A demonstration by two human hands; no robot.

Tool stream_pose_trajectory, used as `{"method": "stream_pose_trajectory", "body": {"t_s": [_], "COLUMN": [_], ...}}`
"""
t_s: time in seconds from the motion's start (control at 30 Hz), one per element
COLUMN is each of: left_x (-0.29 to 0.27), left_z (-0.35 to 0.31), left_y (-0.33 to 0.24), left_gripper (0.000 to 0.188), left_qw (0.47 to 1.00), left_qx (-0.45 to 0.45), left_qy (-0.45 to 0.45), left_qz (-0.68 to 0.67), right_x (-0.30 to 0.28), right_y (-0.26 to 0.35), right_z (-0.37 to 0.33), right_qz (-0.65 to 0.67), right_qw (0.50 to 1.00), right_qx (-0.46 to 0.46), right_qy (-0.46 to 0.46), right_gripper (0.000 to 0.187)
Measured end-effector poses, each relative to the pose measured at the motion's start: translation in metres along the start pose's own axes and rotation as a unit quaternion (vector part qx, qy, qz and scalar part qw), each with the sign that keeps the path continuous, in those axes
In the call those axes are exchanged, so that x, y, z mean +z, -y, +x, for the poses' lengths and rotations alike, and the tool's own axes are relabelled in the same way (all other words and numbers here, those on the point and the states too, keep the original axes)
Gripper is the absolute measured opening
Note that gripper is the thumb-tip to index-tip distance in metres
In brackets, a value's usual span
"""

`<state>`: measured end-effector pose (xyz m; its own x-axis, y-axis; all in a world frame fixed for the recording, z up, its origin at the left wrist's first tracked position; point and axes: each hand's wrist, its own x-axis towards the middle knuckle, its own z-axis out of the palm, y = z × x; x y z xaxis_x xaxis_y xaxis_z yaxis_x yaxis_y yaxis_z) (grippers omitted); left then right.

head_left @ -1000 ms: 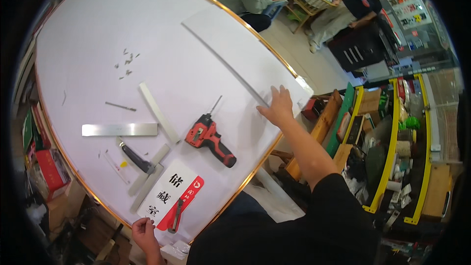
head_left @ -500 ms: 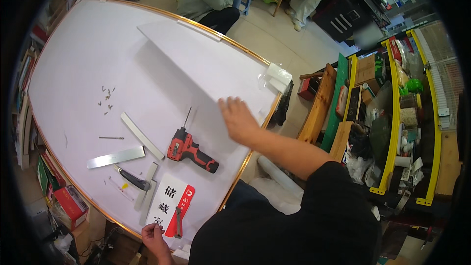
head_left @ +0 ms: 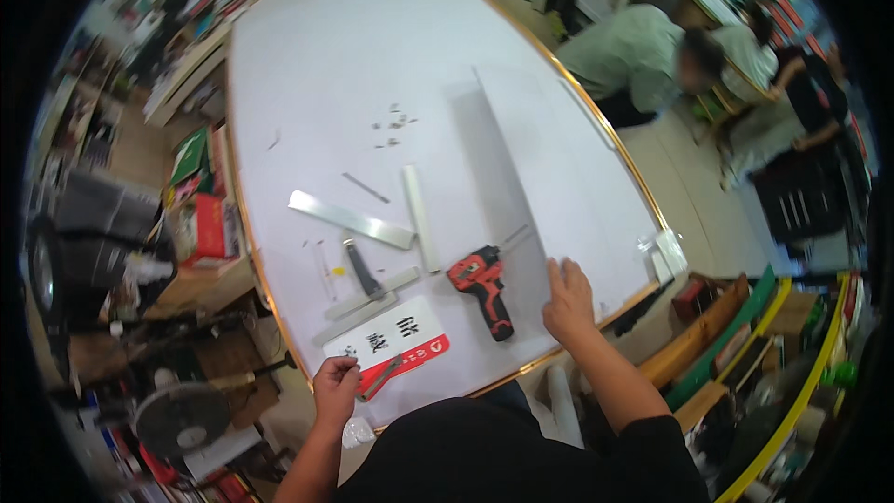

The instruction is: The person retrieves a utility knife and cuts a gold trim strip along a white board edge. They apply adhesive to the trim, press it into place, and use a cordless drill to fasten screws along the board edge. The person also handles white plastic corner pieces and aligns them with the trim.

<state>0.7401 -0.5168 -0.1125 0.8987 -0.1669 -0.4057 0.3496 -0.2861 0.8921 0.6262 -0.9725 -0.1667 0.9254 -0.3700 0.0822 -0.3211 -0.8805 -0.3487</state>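
Observation:
My right hand (head_left: pixel 569 300) grips the near end of a thin white panel (head_left: pixel 507 144), which stands on its long edge on the white table. My left hand (head_left: pixel 336 386) is closed at the near corner of a white and red sign board (head_left: pixel 421 319); whatever its fingertips hold cannot be made out. A slim grey cutter (head_left: pixel 382 376) lies on the sign's red band. Left of the panel rests a red and black cordless drill (head_left: pixel 480 281), its bit pointing at the panel. Farther left are a shiny metal strip (head_left: pixel 349 219), a dark-handled knife (head_left: pixel 362 270) and pale bars (head_left: pixel 420 219).
Several small screws (head_left: pixel 394 121) lie beyond the bars, near a loose drill bit (head_left: pixel 365 187). The table has a gold rim (head_left: pixel 643 197). A person in a pale green top (head_left: pixel 619 51) crouches at its far right. A fan (head_left: pixel 183 417) stands at the lower left.
The view has swung left, so the table appears turned and more of the left side shows. My right hand stays on the panel's near end, my left hand by the sign.

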Motion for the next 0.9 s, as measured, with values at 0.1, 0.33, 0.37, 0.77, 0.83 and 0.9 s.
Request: {"method": "stream_pose_trajectory", "body": {"t_s": [0.1, 0.33, 0.37, 0.77, 0.83, 0.9], "left_x": [-0.005, -0.032, -0.037, -0.087, -0.093, -0.098], "left_z": [-0.012, -0.040, -0.044, -0.090, -0.094, -0.094], "left_y": [0.008, 0.025, 0.028, 0.063, 0.066, 0.067], "left_gripper": [0.015, 0.013, 0.013, 0.013, 0.013, 0.014], "left_qw": [1.000, 0.997, 0.996, 0.975, 0.975, 0.974], "left_qx": [-0.014, -0.039, -0.044, -0.080, -0.073, -0.070], "left_qy": [-0.009, -0.041, -0.057, -0.142, -0.141, -0.143], "left_qz": [-0.012, -0.046, -0.057, -0.150, -0.157, -0.160], "right_x": [0.000, -0.008, -0.010, -0.027, -0.020, -0.012], "right_y": [0.003, 0.026, 0.028, 0.068, 0.069, 0.067], "right_z": [-0.011, -0.011, -0.009, -0.064, -0.079, -0.090], "right_qz": [0.006, -0.003, -0.003, -0.095, -0.090, -0.078], "right_qw": [0.998, 0.995, 0.995, 0.980, 0.982, 0.985], "right_qx": [0.004, -0.005, -0.011, -0.017, -0.017, -0.021], "right_qy": [0.054, 0.096, 0.096, 0.173, 0.164, 0.156], "right_gripper": [0.075, 0.078, 0.079, 0.078, 0.080, 0.080]}}
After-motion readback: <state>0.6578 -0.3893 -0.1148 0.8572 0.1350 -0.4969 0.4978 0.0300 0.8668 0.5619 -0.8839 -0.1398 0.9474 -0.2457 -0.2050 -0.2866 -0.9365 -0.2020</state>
